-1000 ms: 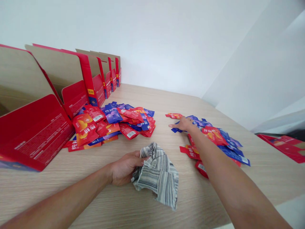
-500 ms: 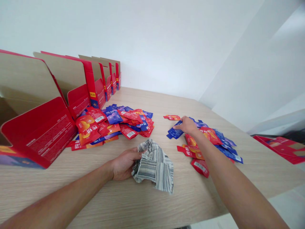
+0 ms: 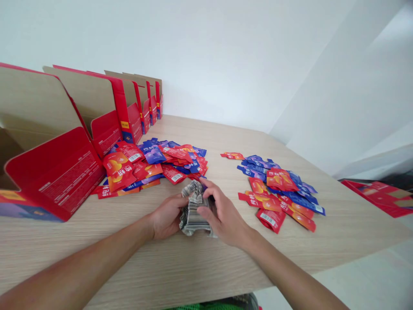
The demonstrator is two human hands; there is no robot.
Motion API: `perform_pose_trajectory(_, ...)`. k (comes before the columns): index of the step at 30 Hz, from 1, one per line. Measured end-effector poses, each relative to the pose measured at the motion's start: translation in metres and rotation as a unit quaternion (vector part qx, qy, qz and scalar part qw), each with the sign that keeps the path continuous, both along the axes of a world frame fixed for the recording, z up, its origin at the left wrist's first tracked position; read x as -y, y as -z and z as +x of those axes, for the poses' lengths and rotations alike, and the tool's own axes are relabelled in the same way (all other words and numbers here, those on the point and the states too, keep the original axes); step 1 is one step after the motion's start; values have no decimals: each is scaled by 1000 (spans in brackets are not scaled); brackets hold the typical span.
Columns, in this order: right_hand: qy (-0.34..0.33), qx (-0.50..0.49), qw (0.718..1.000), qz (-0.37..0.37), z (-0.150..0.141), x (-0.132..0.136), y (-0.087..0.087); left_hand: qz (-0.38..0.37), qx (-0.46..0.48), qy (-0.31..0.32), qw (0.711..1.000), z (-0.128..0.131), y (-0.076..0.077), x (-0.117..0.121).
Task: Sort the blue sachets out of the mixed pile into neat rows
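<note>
Taking the cloth as the clock's centre, with 12 at the wall, the boxes (image 3: pixel 106 131) stand in a row from 9 to 11, flaps open, perhaps lined up so each can be reached in turn. The left pile (image 3: pixel 150 163) of sachets lies at 11, against the nearer boxes. The left hand (image 3: pixel 166 217) comes in from 8, its fingers closed on the left edge of the cloth (image 3: pixel 196 215), seemingly to steady it.

The cloth is held above the surface (image 3: pixel 180 267), near its front edge. It is bunched, so its long axis is loose: roughly 12 to 6, the gathered end towards 12, the stripes below running 9 to 3. The right hand (image 3: pixel 227 217) bends over it from 4, thumb and forefinger only narrowly parted; a sliver of purple shows there, and I cannot tell what they grip.

A lone sachet (image 3: pixel 232 156) lies at 1, pointing 9 to 3. The right pile (image 3: pixel 280 185) spreads at 2, well apart from the left one, probably to separate two lots. A red carton (image 3: pixel 380 198) sits at 3.
</note>
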State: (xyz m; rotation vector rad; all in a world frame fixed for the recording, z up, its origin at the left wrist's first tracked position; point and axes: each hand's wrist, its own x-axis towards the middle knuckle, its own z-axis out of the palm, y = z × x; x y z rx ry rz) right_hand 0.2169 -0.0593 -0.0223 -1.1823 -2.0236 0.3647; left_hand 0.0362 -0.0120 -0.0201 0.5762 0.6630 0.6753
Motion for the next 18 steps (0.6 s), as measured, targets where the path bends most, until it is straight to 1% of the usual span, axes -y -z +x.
perform_pose_trajectory(3,57,-40,997,-26,8,-14,-3,-7,10,8,1000,2,-2,2)
perform_pose_trajectory(6,86,-32,994,-52,12,-26,2,-9,4,18,1000,3,-5,3)
perform_pose_trajectory(9,137,40,989,-50,19,-34,11,-3,-12,30,999,3,-5,5)
perform_pose_trajectory(11,175,111,976,-62,28,-38,15,3,-22,39,999,4,-5,6)
perform_pose_trajectory(12,183,144,969,-78,33,-39,15,5,-26,41,999,4,-6,6)
perform_pose_trajectory(13,178,172,964,-98,38,-40,14,6,-29,42,999,5,-6,6)
perform_pose_trajectory(15,134,212,959,-135,47,-38,9,5,-31,39,999,5,-7,6)
perform_pose_trajectory(17,91,233,955,-158,53,-35,0,-3,-25,40,999,5,-9,6)
perform_pose_trajectory(18,83,238,954,-164,55,-32,-4,-10,-19,44,999,4,-9,5)
